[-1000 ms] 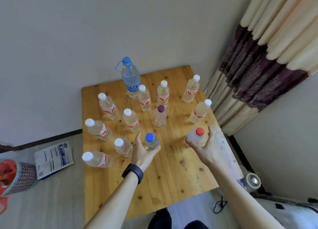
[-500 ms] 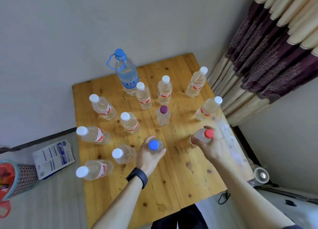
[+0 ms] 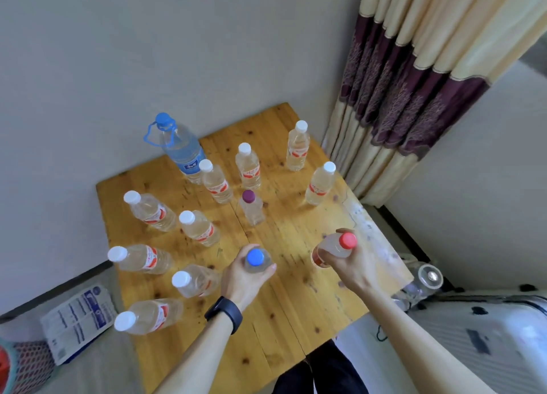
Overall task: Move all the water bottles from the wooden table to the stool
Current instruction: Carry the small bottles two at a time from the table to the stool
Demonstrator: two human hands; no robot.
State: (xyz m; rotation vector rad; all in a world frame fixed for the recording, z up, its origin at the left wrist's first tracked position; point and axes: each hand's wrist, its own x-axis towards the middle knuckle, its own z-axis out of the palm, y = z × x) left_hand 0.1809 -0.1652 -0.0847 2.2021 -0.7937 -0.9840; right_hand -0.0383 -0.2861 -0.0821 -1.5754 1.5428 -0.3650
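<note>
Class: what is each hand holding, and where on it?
Left hand: blue-capped bottle, around its body. Right hand: red-capped bottle, around its body.

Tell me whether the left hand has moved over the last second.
Yes. The left hand was open beside the blue-capped bottle; it has closed around it, judged against the purple-capped bottle.

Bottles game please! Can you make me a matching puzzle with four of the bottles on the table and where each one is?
Column one:
1. red-cap bottle
2. small blue-cap bottle
3. purple-cap bottle
4. big blue bottle

Column two:
A. standing free mid-table
B. in the left hand
C. at the back by the wall
D. in the right hand

Pairs: 1-D, 2-B, 3-A, 4-C
</note>
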